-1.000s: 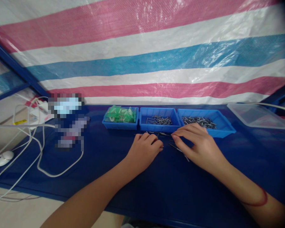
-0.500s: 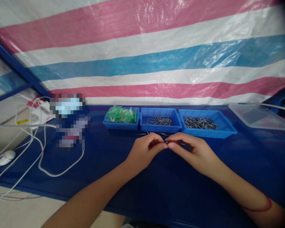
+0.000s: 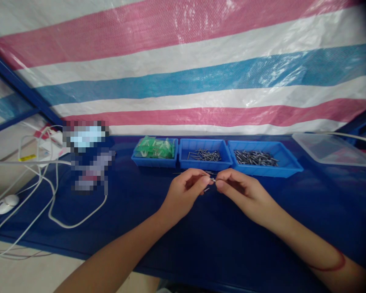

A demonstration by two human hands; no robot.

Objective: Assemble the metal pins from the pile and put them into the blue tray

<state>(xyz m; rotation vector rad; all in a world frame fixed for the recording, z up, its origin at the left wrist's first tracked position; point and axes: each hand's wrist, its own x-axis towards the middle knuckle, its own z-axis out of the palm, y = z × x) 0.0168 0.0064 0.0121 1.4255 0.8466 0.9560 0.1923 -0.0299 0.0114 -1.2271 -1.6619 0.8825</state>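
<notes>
My left hand [image 3: 183,195] and my right hand [image 3: 253,197] meet fingertip to fingertip just in front of the bins. Pinched between them is a small, thin metal pin [image 3: 212,180], mostly covered by the fingers, so its exact kind cannot be made out. A short metal end [image 3: 206,189] pokes out below the left fingers. Behind the hands, the middle blue bin [image 3: 205,164] holds loose silvery metal pins [image 3: 205,155]. Darker metal pins [image 3: 256,158] fill part of the right blue bin [image 3: 288,160]. Some thin pins [image 3: 178,173] lie on the table by my left hand.
On the left stands a blue bin [image 3: 155,162] of green plastic packets [image 3: 155,147]. White cables [image 3: 53,195] and a power strip [image 3: 50,146] spread over the table's left side, near blurred items. A clear plastic lid [image 3: 329,150] lies far right. A striped sheet [image 3: 183,81] hangs behind.
The left thumb and fingertips have shifted slightly left and up. More of the shiny metal between the hands shows, and a metal end now appears under the left fingers.
</notes>
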